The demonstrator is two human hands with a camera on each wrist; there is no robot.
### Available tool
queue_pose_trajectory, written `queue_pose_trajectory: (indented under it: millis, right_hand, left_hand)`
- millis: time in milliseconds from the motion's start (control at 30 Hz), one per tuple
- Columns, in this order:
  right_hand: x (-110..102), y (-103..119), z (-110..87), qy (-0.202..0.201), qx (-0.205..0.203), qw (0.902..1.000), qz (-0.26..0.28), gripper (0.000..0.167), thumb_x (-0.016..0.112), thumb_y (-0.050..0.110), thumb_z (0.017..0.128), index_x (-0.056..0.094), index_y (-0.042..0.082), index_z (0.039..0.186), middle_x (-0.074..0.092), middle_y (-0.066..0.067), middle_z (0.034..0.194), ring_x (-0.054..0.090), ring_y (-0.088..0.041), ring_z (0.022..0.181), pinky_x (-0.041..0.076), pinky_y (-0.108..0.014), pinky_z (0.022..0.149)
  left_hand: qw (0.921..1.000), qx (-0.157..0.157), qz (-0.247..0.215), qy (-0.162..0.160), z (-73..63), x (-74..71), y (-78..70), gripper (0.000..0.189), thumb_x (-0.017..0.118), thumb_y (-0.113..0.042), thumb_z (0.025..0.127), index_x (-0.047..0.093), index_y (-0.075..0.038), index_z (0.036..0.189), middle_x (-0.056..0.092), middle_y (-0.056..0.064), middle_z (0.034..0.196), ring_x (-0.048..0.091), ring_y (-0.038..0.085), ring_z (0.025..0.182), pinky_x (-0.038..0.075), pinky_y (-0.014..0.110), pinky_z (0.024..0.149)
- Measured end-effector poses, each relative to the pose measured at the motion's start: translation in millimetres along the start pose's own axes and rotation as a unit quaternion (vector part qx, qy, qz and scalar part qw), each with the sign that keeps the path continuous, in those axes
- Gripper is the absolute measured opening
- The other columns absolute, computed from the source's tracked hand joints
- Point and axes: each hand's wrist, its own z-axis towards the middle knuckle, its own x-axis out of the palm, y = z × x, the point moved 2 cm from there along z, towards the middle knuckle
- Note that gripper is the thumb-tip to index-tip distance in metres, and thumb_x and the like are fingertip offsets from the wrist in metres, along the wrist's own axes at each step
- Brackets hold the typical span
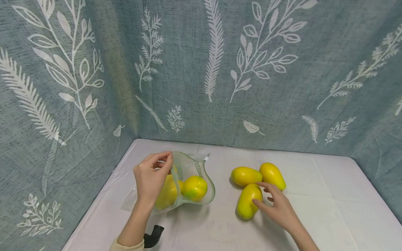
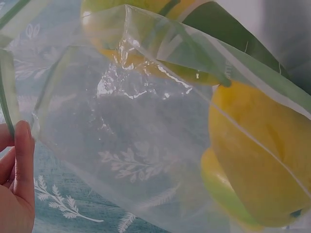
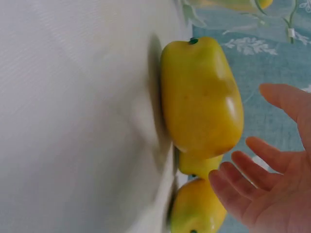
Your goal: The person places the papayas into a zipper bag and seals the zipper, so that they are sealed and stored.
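My left hand pinches the pale green rim of a clear plastic zip bag between thumb and fingers, and its mouth gapes to the right. Inside the bag lie yellow mangoes, one of them at the opening; the left wrist view shows another mango through the film. On the right, three mangoes rest on the table. Over the nearest mango hovers my right hand, fingers spread and slightly bent. The right wrist view shows a gap between that hand and the mango.
Behind the nearest mango lie a left mango and a right mango, close together. A white cloth covers the table. Patterned teal curtains stand along the back and sides. A black curved object shows by the left sleeve.
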Motion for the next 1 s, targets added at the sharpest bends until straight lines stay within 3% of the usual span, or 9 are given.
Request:
queue_pose_trajectory:
  millis: [400,767,1000]
  right_hand:
    - [2.2,-9.3,0.9,0.034,0.025,0.999,0.017,0.064,0.072,0.035,0.089,0.046,0.007,0.141,0.045,-0.018,0.144,0.046,-0.038,0.127,0.048,-0.052,0.098]
    - [4.8,-13.2,-6.7,0.036,0.028,0.9989,0.005,0.06,0.073,0.036,0.088,0.052,0.011,0.137,0.048,-0.013,0.142,0.051,-0.034,0.121,0.049,-0.051,0.096]
    - [0.6,-10.9,-16.8,0.032,0.027,0.999,-0.019,0.053,0.074,0.039,0.087,0.058,0.014,0.131,0.056,-0.006,0.133,0.056,-0.026,0.112,0.05,-0.047,0.094]
  left_hand:
    - [0.9999,-0.01,-0.005,0.006,-4.3,2.8,3.0,0.008,0.073,0.001,0.083,0.077,0.0,0.09,0.07,0.007,0.074,0.063,0.01,0.051,0.052,0.017,0.046]
    - [0.9997,-0.018,-0.007,0.016,-6.3,4.4,4.3,0.007,0.073,0.001,0.083,0.077,0.001,0.089,0.07,0.006,0.073,0.063,0.008,0.051,0.053,0.017,0.046]
    - [0.9996,-0.023,-0.006,0.016,-6.6,4.7,2.6,0.008,0.073,0.0,0.084,0.077,0.0,0.09,0.069,0.005,0.073,0.063,0.009,0.052,0.053,0.018,0.046]
